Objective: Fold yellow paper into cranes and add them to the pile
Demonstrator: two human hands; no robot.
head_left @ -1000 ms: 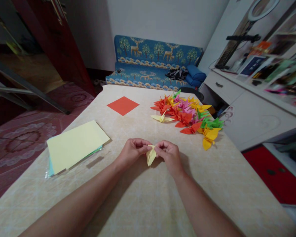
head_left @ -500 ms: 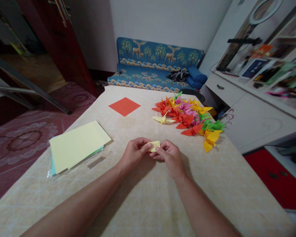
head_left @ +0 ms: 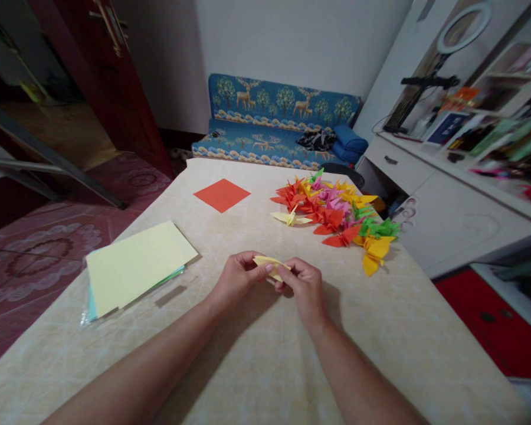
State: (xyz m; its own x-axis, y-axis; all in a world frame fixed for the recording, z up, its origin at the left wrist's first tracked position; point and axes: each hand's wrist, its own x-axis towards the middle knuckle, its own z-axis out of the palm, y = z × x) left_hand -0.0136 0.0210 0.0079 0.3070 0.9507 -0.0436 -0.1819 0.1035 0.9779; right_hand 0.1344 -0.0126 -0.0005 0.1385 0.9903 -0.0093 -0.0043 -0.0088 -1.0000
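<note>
Paper, one pale yellow piece folded small, is held above the near middle of the table, between two hands. The left hand grips its left end with thumb over fingers; the right hand pinches the right end in the same way. Farther off lie one flat red sheet, far left of the hands, and one pale yellow crane, slightly right. Just beside that crane is a cluster of folded cranes in four colours, red, pink, green and orange-yellow, overlapping too much to count; one orange-yellow crane sits at its near right edge. On the left is one stack of sheets, pale yellow on top, green and blue edges below; clear plastic shows around its near left corner, but whether it encloses the stack cannot be told.
</note>
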